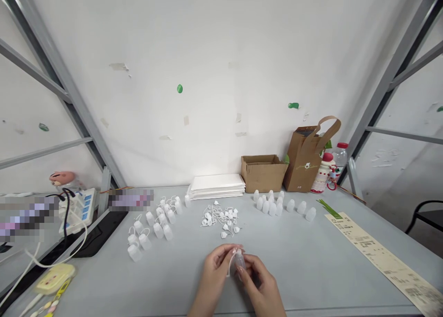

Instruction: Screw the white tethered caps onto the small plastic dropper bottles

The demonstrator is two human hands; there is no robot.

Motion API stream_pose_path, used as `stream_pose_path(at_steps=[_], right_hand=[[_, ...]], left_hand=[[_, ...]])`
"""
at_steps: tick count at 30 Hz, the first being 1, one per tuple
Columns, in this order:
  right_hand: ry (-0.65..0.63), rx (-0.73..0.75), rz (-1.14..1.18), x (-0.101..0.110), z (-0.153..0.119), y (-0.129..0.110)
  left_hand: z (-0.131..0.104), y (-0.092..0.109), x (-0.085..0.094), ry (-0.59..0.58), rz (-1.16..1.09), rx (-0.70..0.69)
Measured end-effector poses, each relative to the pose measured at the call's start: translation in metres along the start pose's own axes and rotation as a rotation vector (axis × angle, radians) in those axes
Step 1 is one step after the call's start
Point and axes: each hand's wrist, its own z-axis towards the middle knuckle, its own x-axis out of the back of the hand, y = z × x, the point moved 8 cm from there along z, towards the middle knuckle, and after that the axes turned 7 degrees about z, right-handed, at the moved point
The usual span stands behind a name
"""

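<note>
A small translucent bottle (pixel 239 260) stands between my two hands near the table's front edge. My left hand (pixel 218 266) pinches at the bottle's top, where a white cap with a thin white cord (pixel 229 266) hangs down on the left side. Around the bottle's body, the fingers of my right hand (pixel 258 280) are closed. Just beyond my hands lies a loose pile of white caps with cords (pixel 221 215). Several bottles with looped cords (pixel 158 230) stand to the left; several bottles without cords (pixel 272 209) are at the right.
White flat packets (pixel 217 186) are stacked at the back beside an open cardboard box (pixel 263 175), a brown paper bag (pixel 303 162) and drink bottles (pixel 322 174). A long paper strip (pixel 384 261) lies right. At left are a power strip (pixel 86 211) and cables.
</note>
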Motion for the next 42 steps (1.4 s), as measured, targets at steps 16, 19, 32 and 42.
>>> stream_pose_path(at_steps=[16,19,32,42], right_hand=[[0.049,0.184,-0.127,0.008,0.0,-0.012],[-0.011,0.219,-0.135,0.004,0.001,-0.018],[0.034,0.105,-0.104,0.003,-0.002,0.003],[0.075,0.154,-0.184,0.0,-0.005,-0.003]], left_hand=[[-0.01,0.0,-0.012,0.035,-0.132,0.055],[-0.011,-0.004,-0.013,0.024,-0.162,0.064],[-0.015,-0.004,-0.023,-0.016,-0.24,0.041],[-0.011,-0.008,-0.017,0.06,-0.15,0.041]])
